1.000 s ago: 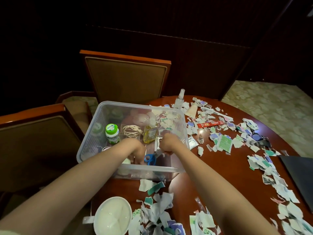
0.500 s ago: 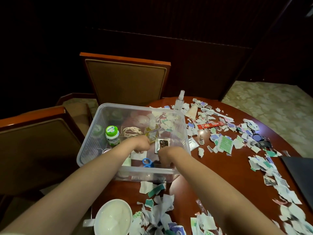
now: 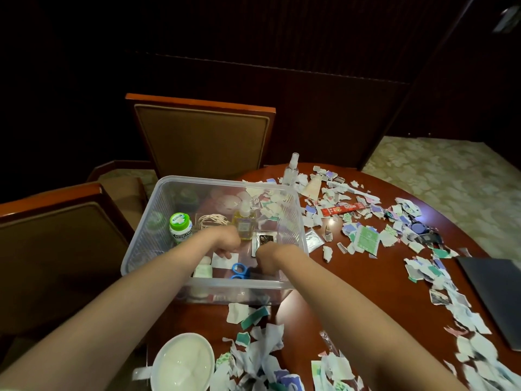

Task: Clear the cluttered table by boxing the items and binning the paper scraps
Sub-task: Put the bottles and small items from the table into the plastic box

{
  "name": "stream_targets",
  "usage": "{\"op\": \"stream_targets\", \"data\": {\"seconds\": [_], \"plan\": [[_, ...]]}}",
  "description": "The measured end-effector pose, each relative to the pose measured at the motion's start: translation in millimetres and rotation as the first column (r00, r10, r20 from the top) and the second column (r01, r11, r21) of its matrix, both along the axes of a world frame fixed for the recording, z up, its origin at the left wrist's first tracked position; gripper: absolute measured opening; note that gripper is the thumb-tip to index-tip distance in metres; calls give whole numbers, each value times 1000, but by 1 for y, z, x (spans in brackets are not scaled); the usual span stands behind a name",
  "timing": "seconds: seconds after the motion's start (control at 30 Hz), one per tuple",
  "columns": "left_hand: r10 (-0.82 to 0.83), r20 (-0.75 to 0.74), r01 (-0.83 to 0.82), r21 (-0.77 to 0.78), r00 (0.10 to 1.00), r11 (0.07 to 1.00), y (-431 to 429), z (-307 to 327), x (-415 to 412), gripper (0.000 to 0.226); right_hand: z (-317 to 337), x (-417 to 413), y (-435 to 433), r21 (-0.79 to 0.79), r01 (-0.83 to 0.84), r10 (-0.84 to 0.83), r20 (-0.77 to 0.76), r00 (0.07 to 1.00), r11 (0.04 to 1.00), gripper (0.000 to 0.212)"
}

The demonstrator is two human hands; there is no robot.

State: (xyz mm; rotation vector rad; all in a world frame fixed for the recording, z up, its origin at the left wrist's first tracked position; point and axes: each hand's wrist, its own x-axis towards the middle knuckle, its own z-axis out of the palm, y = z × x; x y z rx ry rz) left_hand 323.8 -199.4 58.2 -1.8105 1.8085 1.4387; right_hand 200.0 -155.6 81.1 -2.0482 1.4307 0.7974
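Inside the clear box [image 3: 214,180], the green-capped bottle [image 3: 180,227] has a label partly reading "DOUBLEMINT", and just right of the box a red sachet [image 3: 342,209] seems to read "NESCAFÉ".

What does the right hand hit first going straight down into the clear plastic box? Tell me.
Probably the blue-handled scissors: the right hand points down right by their blades on the floor of the clear plastic box, though depth is unclear.

Likely a dining room; a polished round reddish-brown wooden bench [image 3: 366,280]; two brown padded chairs [image 3: 203,139] with orange-brown wooden frames beside it; dark panelled wall [image 3: 282,80]; pale patterned floor [image 3: 451,170].
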Motion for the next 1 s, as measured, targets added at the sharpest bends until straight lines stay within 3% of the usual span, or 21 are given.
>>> {"op": "stream_targets", "data": {"seconds": [0.1, 0.27, 0.57, 0.83, 1.0], "plan": [[-22, -13, 22, 20, 1000, 1000, 5, 20, 4, 37, 7, -2, 1, -65, 30, -30, 6, 1000, 997, 36], [-70, 32, 72, -77, 997, 994, 11, 45, 8, 40, 23, -9, 8, -245, 38, -35, 15, 999, 969, 31], [-88, 21, 90, -252, 996, 964, 29, 93, -1, 32, 77, -21, 39, -592, 161, -79, 162, 984, 790, 28], [-120, -74, 85, -367, 990, 926, 56, 125, -23, 29, 98, -46, 70, -677, 259, -231, 133, 964, 689, 25], [-214, -73, 165, -419, 974, 893, 76, 134, -43, 22, 95, -60, 93, -648, 341, -346, 126, 930, 681, 20]]}}
